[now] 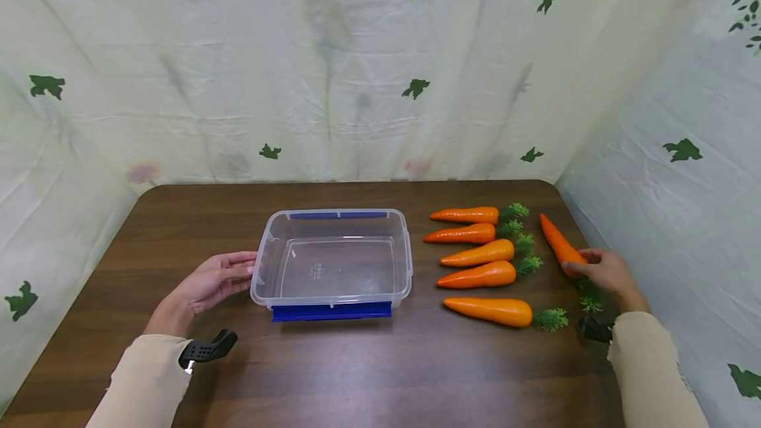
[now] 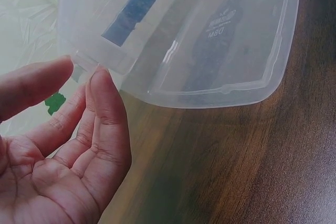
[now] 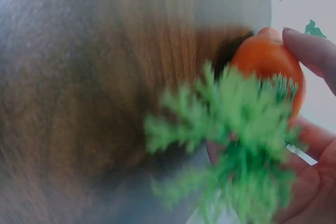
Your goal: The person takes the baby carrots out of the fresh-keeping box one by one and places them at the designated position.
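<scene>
A clear plastic food container (image 1: 333, 269) with blue side latches sits lidless on the table. My left hand (image 1: 217, 283) is at its left side; in the left wrist view thumb and fingertips pinch the rim (image 2: 86, 62). At the table's right side my right hand (image 1: 609, 276) grips an orange carrot (image 1: 557, 240) near its leafy end, thumb on the near side. Its tip points away to the back left. The green leaves (image 3: 236, 124) hang in front of the palm in the right wrist view, covering part of the carrot and fingers.
Several more carrots (image 1: 487, 311) lie in a column between the container and my right hand, tips pointing left, green tops to the right. The brown wooden table (image 1: 333, 375) ends at a white leaf-patterned cloth (image 1: 357, 117) behind and at both sides.
</scene>
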Demonstrator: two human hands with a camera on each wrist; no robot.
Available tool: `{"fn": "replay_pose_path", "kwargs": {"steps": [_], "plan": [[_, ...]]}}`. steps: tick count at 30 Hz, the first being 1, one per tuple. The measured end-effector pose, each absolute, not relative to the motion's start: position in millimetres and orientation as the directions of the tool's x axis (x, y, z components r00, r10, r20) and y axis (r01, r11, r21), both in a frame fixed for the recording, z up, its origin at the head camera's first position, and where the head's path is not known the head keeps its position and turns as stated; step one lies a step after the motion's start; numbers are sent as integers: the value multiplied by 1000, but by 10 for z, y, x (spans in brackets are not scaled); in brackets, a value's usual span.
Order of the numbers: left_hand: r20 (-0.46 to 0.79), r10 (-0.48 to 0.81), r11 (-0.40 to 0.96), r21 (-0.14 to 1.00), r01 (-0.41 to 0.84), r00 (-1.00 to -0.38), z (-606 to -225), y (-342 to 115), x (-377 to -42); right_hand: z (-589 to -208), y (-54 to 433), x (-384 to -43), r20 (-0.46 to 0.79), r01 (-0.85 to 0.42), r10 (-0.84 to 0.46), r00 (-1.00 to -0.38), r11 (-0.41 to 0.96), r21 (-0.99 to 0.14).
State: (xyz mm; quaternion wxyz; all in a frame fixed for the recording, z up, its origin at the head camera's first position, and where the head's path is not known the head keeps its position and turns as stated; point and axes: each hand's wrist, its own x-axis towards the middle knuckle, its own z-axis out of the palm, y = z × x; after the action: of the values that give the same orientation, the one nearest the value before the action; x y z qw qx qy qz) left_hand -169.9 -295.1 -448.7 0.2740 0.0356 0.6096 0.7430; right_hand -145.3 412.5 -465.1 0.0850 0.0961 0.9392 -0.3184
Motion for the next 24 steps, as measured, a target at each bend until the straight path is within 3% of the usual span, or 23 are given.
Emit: {"fn": "replay_pose_path", "kwargs": {"steps": [24], "plan": [[-296,437,-84,927,-367,-849,-4450,-2953,-1692,-4635,4089,-1424,-236,223,82,-968,714,-664]]}}
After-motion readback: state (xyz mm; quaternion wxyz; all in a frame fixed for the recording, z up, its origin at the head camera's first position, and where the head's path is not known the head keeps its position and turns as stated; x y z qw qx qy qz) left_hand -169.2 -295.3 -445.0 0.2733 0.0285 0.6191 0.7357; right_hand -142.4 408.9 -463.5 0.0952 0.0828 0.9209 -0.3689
